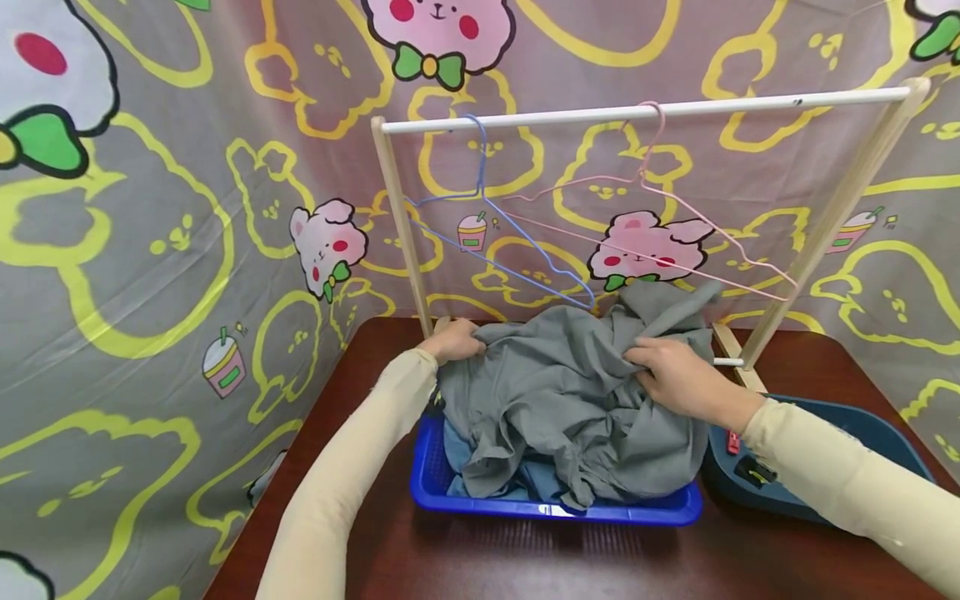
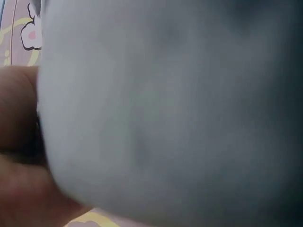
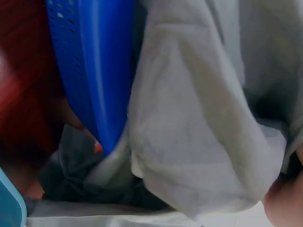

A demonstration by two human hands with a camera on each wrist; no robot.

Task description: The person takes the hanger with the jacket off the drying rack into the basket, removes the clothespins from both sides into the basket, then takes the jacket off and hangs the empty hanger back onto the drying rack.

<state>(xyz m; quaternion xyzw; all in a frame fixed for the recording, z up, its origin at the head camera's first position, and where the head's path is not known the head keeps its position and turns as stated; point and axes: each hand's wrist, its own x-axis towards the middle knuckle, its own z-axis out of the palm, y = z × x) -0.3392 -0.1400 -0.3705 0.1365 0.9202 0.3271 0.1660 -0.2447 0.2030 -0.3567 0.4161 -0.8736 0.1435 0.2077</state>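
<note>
A crumpled grey garment (image 1: 555,375) is spread between both hands over a blue plastic basket (image 1: 555,510). My left hand (image 1: 453,340) pinches its upper left edge. On the other side my right hand (image 1: 678,375) grips a bunched fold, and part of the cloth flops over behind that hand. Blue-grey fabric (image 1: 536,479) lies in the basket beneath. Grey cloth (image 2: 156,109) fills most of the left wrist view, with fingers (image 2: 19,113) at its edge. In the right wrist view, the cloth (image 3: 199,118) hangs beside the basket wall (image 3: 106,61).
Behind the basket stands a rack with a white rail (image 1: 555,118) and wooden posts. A blue hanger (image 1: 482,167) and a pink hanger (image 1: 647,167) hang from it. A dark blue tub (image 1: 847,417) at right holds a red item (image 1: 732,442) and a black clip-like item (image 1: 755,471).
</note>
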